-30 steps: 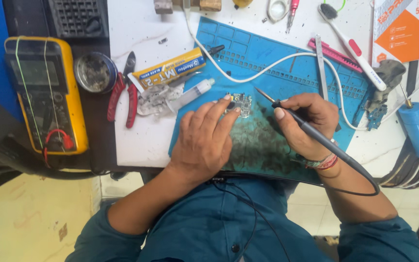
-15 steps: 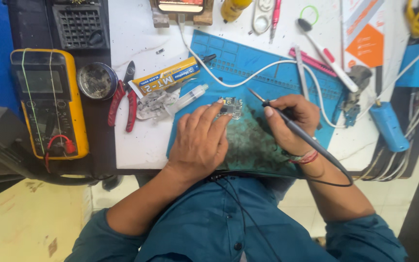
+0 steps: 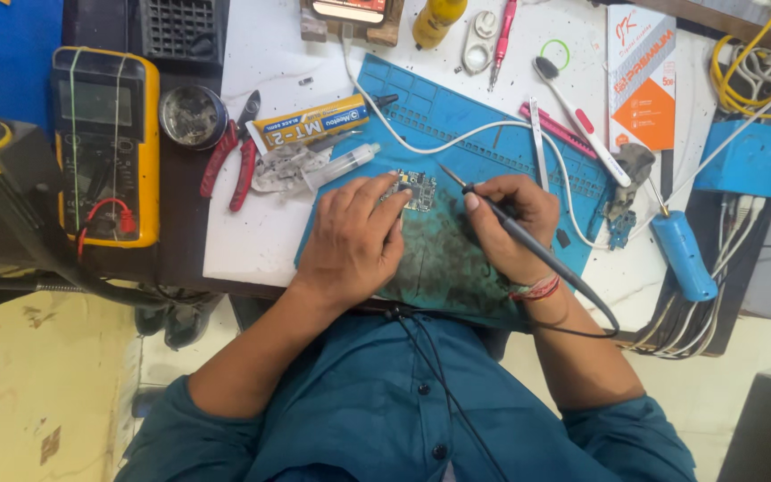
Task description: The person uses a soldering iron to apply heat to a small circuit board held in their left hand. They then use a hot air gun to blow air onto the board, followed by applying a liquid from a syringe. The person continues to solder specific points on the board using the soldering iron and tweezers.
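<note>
Closest to us, our left hand (image 3: pixel 354 241) lies flat on the stained blue work mat (image 3: pixel 457 259), fingers spread loosely and fingertips pressing down on the small circuit board (image 3: pixel 414 189), which sits right between our two hands. Our right hand (image 3: pixel 510 228) is wrapped pen-style around the soldering iron (image 3: pixel 510 234), tip hovering just beside the board's right edge; we can't tell if it's actually touching. The iron's black cord (image 3: pixel 582 317) loops back around our right wrist.

Just past our left hand there's a clear syringe (image 3: pixel 336 168), a yellow glue tube (image 3: pixel 311 123) and red-handled cutters (image 3: pixel 236 152), with a round tin (image 3: pixel 192 116) next to them. Further left sits the yellow multimeter (image 3: pixel 107 147).

A white cable (image 3: pixel 457 138) snakes across the mat right behind the board, so it's kind of crowding the work area. Off past our right hand: a toothbrush (image 3: pixel 582 120), pink tweezers (image 3: pixel 557 129), a blue-handled tool (image 3: pixel 682 254) and an orange-and-white packet (image 3: pixel 640 76). At the far edge there's a yellow bottle (image 3: pixel 437 20).
</note>
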